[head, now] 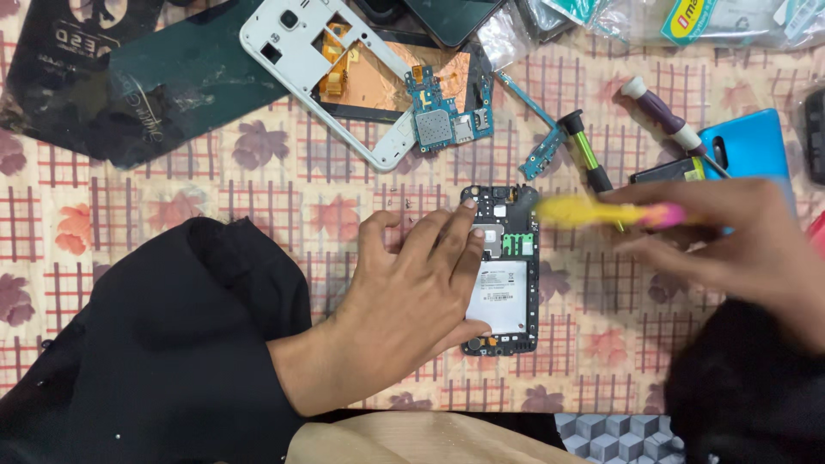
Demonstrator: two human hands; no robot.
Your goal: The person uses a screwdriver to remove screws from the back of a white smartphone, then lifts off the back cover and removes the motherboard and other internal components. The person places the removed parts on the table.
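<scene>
Far left: dark sheet (pixel 146 77) lying on the flower-patterned tablecloth (pixel 258 185). Beside it, a white phone frame (pixel 296 47) over a copper-coloured panel, with a small blue circuit board (pixel 447 107) at its lower right corner.

Centre: left hand (pixel 412 292) lies flat, fingers spread, pressing on the left edge of the opened phone (pixel 507 279); back cover off, white label and black inner frame showing. The phone lies flat on the cloth, upright in the view.

Right: right hand (pixel 739 245), blurred, pinches a yellow and pink tool (pixel 601 213) whose tip is just above the phone's top right corner. Behind it a green-handled screwdriver (pixel 584 150), a purple and white screwdriver (pixel 666 120) and a blue case (pixel 752 146)
</scene>
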